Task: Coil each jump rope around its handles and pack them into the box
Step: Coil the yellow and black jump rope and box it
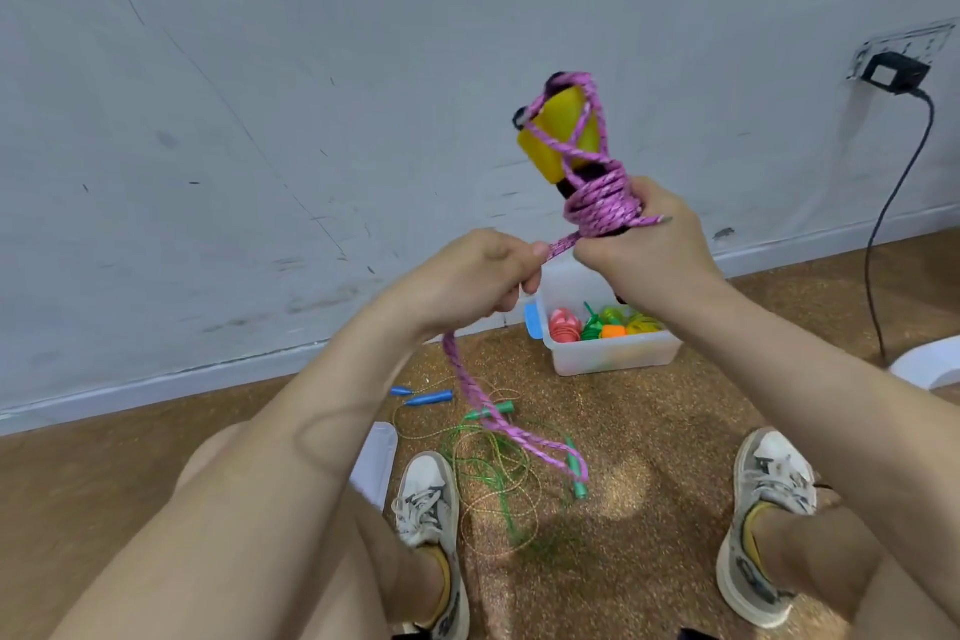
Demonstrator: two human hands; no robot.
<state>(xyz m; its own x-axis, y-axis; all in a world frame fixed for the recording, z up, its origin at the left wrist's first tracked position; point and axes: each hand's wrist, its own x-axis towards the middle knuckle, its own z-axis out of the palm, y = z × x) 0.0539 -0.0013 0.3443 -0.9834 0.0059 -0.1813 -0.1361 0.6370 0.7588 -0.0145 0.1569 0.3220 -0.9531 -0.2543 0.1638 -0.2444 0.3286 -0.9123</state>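
My right hand (649, 244) grips a pair of yellow and black handles (556, 135) held upright, with pink rope (602, 203) coiled around them. A loose stretch of the same pink rope passes through my left hand (483, 276), which pinches it just left of the coil, and then hangs down to the floor. A clear plastic box (613, 353) stands on the floor beyond my hands and holds several coiled ropes in red, green, orange and yellow. Between my feet a green jump rope (498, 468) with green handles lies loose on the floor. A rope with blue handles (428, 398) lies left of it.
My two sneakers (431, 499) (769, 494) rest on the speckled brown floor on either side of the loose ropes. A white lid-like piece (376, 457) lies by my left foot. A grey wall stands behind, with a black plug and cable (893, 73) at the right.
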